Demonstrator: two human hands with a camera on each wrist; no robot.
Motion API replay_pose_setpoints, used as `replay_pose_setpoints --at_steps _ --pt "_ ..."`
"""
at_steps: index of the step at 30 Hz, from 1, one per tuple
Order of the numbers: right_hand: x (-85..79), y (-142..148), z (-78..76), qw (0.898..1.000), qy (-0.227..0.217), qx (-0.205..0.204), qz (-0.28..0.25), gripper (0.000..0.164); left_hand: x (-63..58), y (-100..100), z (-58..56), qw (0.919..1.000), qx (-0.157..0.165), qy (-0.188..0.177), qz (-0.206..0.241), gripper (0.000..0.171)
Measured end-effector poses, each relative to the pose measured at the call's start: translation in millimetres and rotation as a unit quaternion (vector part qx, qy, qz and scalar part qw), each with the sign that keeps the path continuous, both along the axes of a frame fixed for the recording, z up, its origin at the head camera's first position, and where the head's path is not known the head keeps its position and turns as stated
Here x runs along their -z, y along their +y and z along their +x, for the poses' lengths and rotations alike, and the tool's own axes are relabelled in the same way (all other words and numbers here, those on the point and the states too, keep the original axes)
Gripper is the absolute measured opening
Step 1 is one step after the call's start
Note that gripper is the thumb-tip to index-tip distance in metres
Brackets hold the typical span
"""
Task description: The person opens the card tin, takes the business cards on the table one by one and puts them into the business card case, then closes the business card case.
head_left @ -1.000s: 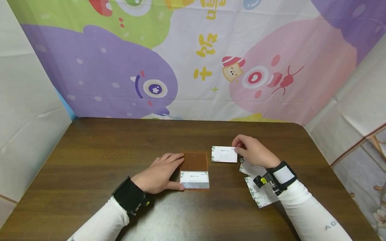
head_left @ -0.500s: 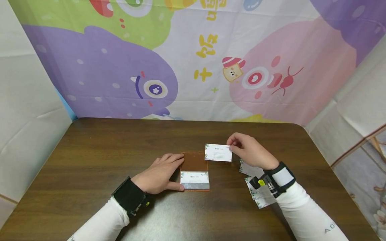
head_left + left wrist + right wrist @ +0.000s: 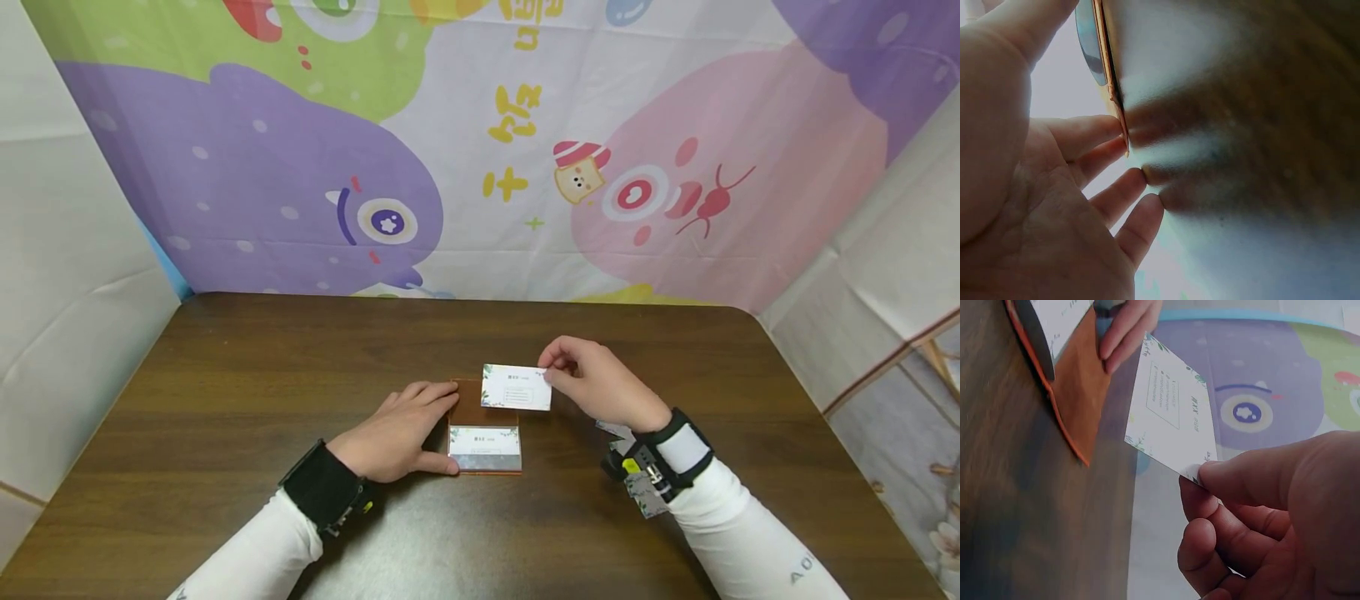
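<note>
A brown card holder (image 3: 467,408) lies opened out on the table, with a business card (image 3: 483,439) in its lower, clear-edged pocket. My left hand (image 3: 397,433) rests at the holder's left side, thumb and fingertips touching its edge; the left wrist view shows those fingers extended. Between thumb and forefinger, my right hand (image 3: 600,383) pinches a white business card (image 3: 516,387) with leaf-patterned corners by its right end. That card hangs over the holder's upper brown flap, apart from it in the right wrist view (image 3: 1172,406).
More leaf-printed cards (image 3: 647,494) lie on the table to the right, mostly hidden under my right wrist. The brown wooden table (image 3: 300,350) ends at a cartoon-printed cloth (image 3: 495,250) behind. White cloth hangs on both sides.
My right hand has carried its card leftward, from the table right of the holder to above the upper flap. The left hand and the holder have stayed put.
</note>
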State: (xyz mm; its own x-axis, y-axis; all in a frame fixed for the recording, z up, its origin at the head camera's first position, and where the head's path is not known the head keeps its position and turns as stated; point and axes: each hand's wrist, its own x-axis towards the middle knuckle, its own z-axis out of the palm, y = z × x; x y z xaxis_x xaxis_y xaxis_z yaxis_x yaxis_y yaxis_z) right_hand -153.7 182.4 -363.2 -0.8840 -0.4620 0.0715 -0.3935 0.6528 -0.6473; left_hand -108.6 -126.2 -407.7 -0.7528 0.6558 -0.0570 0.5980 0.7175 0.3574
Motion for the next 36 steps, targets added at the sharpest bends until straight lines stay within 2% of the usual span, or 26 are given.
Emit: replay_pose_setpoints --at_steps 21,28,36 --pt "17.2 -27.7 7.2 1.0 -0.005 -0.024 -0.01 0.005 1.7 0.1 -1.2 0.9999 0.002 0.01 0.011 0.094" --pt "23.5 -32.1 9.6 0.999 -0.024 -0.023 0.0 0.004 1.9 0.8 -1.5 1.0 -0.006 0.006 0.0 0.095" --pt "27.3 -33.5 11.2 0.999 -0.023 -0.024 0.005 0.004 0.9 0.5 -0.4 0.9999 -0.005 0.011 0.004 0.093"
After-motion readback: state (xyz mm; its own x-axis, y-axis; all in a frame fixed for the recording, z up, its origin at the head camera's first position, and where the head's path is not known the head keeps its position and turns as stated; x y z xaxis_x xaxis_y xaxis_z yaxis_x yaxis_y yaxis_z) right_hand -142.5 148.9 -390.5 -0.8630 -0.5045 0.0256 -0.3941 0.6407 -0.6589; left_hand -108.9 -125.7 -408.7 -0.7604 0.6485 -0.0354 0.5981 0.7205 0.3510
